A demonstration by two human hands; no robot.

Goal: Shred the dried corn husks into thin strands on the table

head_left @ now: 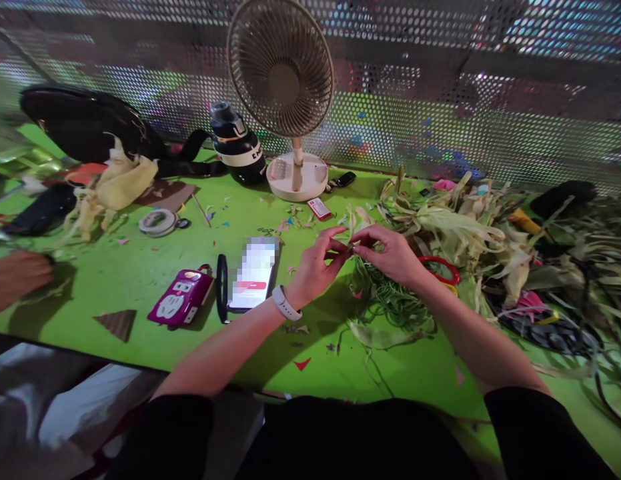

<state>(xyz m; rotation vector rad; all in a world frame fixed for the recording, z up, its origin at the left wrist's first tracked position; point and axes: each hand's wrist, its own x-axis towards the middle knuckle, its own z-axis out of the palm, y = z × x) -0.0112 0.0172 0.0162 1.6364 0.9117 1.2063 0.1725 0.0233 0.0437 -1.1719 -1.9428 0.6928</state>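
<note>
Over the green table, my left hand (313, 267) and my right hand (385, 250) meet with fingertips pinched together. A pale strip of dried corn husk (355, 225) sticks up between them; its lower end is hidden by the fingers. Just below my right hand lies a tangled heap of thin green string-like strands (397, 297). A broad, pale green husk leaf (383, 335) rests at the front of that heap. Right of my right wrist is a red ring (443, 268), partly covered by the forearm.
A large pile of dried husks (460, 220) spreads over the right side. A lit phone (254, 277) and a purple power socket (181, 298) lie left of my arm. Behind stand a fan (283, 83) and a dark bottle (240, 150). Another person's hand (20, 277) is at far left.
</note>
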